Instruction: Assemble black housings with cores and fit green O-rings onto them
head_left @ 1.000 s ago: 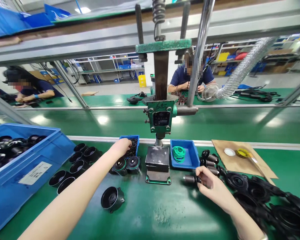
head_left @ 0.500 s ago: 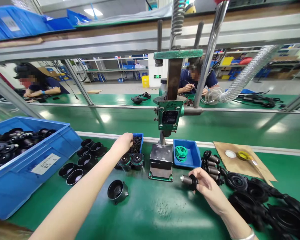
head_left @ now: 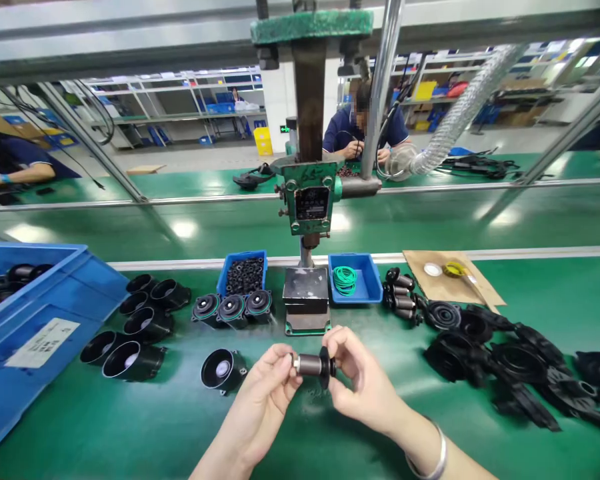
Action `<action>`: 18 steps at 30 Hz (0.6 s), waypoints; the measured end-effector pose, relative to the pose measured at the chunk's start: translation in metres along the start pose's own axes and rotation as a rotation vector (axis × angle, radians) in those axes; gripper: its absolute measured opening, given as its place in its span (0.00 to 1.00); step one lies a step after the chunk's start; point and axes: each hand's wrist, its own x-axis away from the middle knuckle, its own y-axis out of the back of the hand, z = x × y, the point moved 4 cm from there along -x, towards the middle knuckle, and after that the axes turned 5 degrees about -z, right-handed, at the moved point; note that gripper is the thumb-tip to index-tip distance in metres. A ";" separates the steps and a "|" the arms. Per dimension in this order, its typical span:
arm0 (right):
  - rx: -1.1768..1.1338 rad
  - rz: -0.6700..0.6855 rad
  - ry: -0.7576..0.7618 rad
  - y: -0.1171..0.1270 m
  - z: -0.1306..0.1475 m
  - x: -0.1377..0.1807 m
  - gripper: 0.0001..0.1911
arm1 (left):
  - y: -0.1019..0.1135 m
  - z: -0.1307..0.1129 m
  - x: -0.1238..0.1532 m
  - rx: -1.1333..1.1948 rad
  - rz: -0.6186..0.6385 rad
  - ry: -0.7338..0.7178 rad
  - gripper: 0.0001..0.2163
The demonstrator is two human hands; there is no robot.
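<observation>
My right hand (head_left: 357, 377) pinches a rotor-like part (head_left: 310, 365) by the black disc at its right end. Its brown-grey cylinder lies level, white tip to the left. My left hand (head_left: 267, 387) is closed at that tip, fingertips pressed round a small black piece (head_left: 293, 359) largely hidden by them. Left of my hands a black cup-shaped housing (head_left: 223, 370) rests on the green table. Behind it, three capped housings (head_left: 231, 309) with green rings stand by a blue bin of small black rings (head_left: 245, 275).
A hand press (head_left: 307, 293) stands mid-table, beside a blue bin (head_left: 367, 287) with green rings. More rotors (head_left: 403, 293), cardboard (head_left: 420, 283) and black covers (head_left: 517, 363) lie right. Open housings (head_left: 135, 360) and a large blue crate (head_left: 40, 340) are left. A co-worker (head_left: 365, 127) sits opposite.
My left hand has come back from the small-ring bin to the rotor's tip. My right hand has carried the rotor leftward to meet it. The view has shifted right and down.
</observation>
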 end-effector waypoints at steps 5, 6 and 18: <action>0.122 -0.035 0.103 -0.003 -0.001 0.003 0.18 | -0.001 -0.003 -0.003 -0.055 0.048 -0.064 0.14; 0.166 -0.037 0.144 -0.003 0.000 0.003 0.18 | -0.001 -0.001 -0.003 -0.050 0.050 -0.068 0.13; 0.408 -0.010 0.425 -0.005 0.003 0.010 0.23 | -0.003 0.015 -0.001 0.052 0.072 -0.062 0.13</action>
